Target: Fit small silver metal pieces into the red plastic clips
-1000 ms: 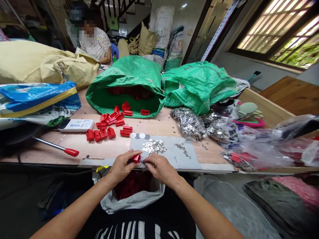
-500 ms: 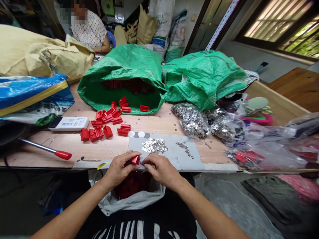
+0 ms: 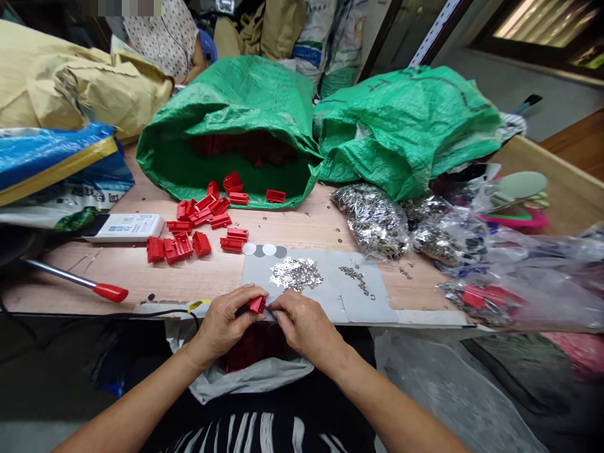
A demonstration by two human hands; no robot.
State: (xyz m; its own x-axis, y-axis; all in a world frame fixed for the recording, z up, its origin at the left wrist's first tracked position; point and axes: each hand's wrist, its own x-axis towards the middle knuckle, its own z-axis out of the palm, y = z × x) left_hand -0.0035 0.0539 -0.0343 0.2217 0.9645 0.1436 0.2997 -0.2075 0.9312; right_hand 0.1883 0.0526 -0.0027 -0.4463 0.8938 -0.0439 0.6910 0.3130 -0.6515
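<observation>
Between the thumb and fingers of my left hand (image 3: 229, 319) is a small hollow red plastic housing (image 3: 257, 305), its opening turned toward my right hand. My right hand (image 3: 306, 324) is closed in a pinch on a thin hand tool (image 3: 269, 308). Only a bit of its dark shaft shows, close to the housing's edge; I cannot tell whether it reaches inside. Just beyond my hands, a heap of small shiny metal pieces (image 3: 297, 274) lies on a grey sheet (image 3: 330, 302). Below my hands, a pale sack (image 3: 283, 371) with red pieces in it sits open at my lap.
Several loose red housings (image 3: 179, 246) lie left of the sheet, before an open green sack (image 3: 250, 88). A second green sack (image 3: 401, 119) and clear bags of metal parts (image 3: 370, 220) stand right. A red-tipped lever (image 3: 111, 292) juts in from the left. Another person (image 3: 163, 38) sits behind.
The camera view has tilted down a little. Both hands keep nearly the same pose at the housing, and less of the tool shows in my right hand now.
</observation>
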